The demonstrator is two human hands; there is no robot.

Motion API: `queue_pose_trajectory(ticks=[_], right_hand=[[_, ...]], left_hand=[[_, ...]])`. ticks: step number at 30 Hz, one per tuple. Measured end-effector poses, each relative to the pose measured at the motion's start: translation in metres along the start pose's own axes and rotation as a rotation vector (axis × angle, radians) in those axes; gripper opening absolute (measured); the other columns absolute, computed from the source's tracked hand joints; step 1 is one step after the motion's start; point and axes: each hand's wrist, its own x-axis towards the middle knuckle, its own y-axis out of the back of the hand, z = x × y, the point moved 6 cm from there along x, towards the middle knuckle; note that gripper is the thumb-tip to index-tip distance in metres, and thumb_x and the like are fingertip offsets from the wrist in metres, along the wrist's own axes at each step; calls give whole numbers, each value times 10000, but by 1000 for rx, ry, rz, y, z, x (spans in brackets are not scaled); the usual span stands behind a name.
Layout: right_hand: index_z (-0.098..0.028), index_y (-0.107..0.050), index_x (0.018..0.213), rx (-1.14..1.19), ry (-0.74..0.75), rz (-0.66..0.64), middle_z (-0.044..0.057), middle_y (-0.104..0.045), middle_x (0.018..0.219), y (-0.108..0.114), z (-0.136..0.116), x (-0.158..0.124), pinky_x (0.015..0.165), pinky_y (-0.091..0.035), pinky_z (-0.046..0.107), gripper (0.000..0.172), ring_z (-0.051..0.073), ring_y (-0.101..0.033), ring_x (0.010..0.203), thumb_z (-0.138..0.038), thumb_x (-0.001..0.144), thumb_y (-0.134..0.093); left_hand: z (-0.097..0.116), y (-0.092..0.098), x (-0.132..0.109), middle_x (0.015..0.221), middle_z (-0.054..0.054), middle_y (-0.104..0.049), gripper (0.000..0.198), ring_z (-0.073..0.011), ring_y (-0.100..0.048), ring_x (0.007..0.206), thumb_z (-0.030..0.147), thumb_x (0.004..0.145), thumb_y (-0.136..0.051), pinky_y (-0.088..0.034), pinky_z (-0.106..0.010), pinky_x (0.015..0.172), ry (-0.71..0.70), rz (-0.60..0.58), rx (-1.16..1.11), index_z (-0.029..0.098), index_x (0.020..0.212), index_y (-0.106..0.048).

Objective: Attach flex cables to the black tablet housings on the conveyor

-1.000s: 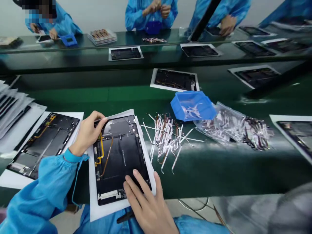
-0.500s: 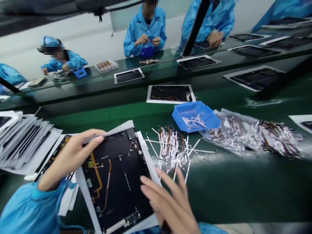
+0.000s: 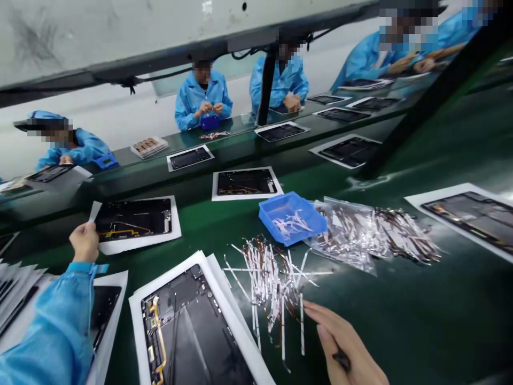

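Note:
My left hand [image 3: 85, 241] is closed on the corner of a white sheet under a tablet panel [image 3: 138, 218] at the left on the green bench. Black inside, the panel has an orange flex cable along its near edge. Close in front of me, another open tablet panel [image 3: 192, 326] lies on white sheets. My right hand [image 3: 344, 342] is beside the loose pile of white and brown flex strips [image 3: 276, 283], fingertips at one strip; I cannot tell whether they touch it. A dark, slim object [image 3: 341, 359] shows between its thumb and palm, its kind unclear.
A blue bin [image 3: 292, 219] holds pale strips. Plastic bags of strips [image 3: 352, 230] lie to its right. More panels on sheets [image 3: 247, 183] line the bench. A dark slanted post [image 3: 425, 96] crosses the right side. Co-workers in blue [image 3: 203, 99] sit opposite.
The panel from in front of me has moved forward and left with my left hand, uncovering another beneath. My right hand has left it and moved right to the strips. The view has shifted.

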Motion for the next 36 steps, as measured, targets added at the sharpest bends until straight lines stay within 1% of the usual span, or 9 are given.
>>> queue_pose_trajectory(ticks=[3,6,11,14,18,21,24,28,36], right_hand=[[-221,-628,1141,10,6,-9,54,-707,1131,3,-4,5,907,-565,234,243,163,-708,1012,-165,983,-452],[-224,-624,1144,-2,29,-46,51,-700,1160,0,-10,13,938,-546,213,254,151,-708,1032,-145,982,-444],[-223,-610,1165,-45,35,-154,55,-702,1119,-10,-10,29,866,-575,232,260,172,-719,1001,-167,979,-437],[-235,-604,1157,-143,20,-311,58,-687,1044,-23,-3,42,707,-595,279,249,202,-732,859,-238,989,-419],[-224,-588,1182,-237,45,-487,79,-649,1015,-50,0,60,648,-566,335,276,225,-699,766,-322,1008,-398],[-203,-595,1172,-264,82,-537,94,-630,1026,-70,-2,70,696,-549,347,296,242,-685,836,-357,1005,-406],[-195,-609,1134,-307,81,-623,97,-611,1024,-90,2,74,667,-532,358,293,253,-673,823,-368,984,-425],[-198,-611,1038,-308,84,-692,90,-590,975,-104,12,74,628,-512,374,267,261,-656,771,-375,957,-428],[-186,-574,1015,-237,75,-669,136,-655,976,-104,13,74,747,-510,402,277,296,-667,892,-381,950,-388]], left_hand=[[-22,-17,6,1239,-85,-614,352,-273,-629,1081,366,953,-620,-549,-459,906,225,19,63,145,1227,-601],[-30,-22,9,1338,-113,-561,410,-290,-583,1175,374,952,-618,-498,-520,980,330,5,117,166,1300,-557],[3,-10,-12,1379,-131,-549,444,-297,-529,1258,346,952,-602,-404,-540,1074,175,-139,130,147,1343,-532],[40,-1,-64,1289,-28,-647,378,-238,-569,1212,418,964,-533,-414,-411,1087,-61,-348,34,218,1273,-617],[67,20,-169,1390,-22,-588,425,-300,-494,1320,540,918,-536,-344,-479,1146,-357,-533,10,301,1256,-632],[53,30,-245,1441,-16,-537,344,-308,-485,1336,503,959,-497,-402,-500,1101,-499,-575,70,372,1256,-609],[20,31,-295,1491,-30,-465,284,-307,-418,1394,405,980,-497,-411,-513,1103,-428,-551,92,349,1246,-581],[-8,24,-332,1526,-75,-377,216,-341,-313,1452,321,970,-518,-377,-603,1108,-287,-511,59,295,1175,-582],[10,22,-347,1553,-94,-300,70,-380,-179,1482,277,895,-634,-329,-674,1089,-319,-483,109,248,941,-589]])
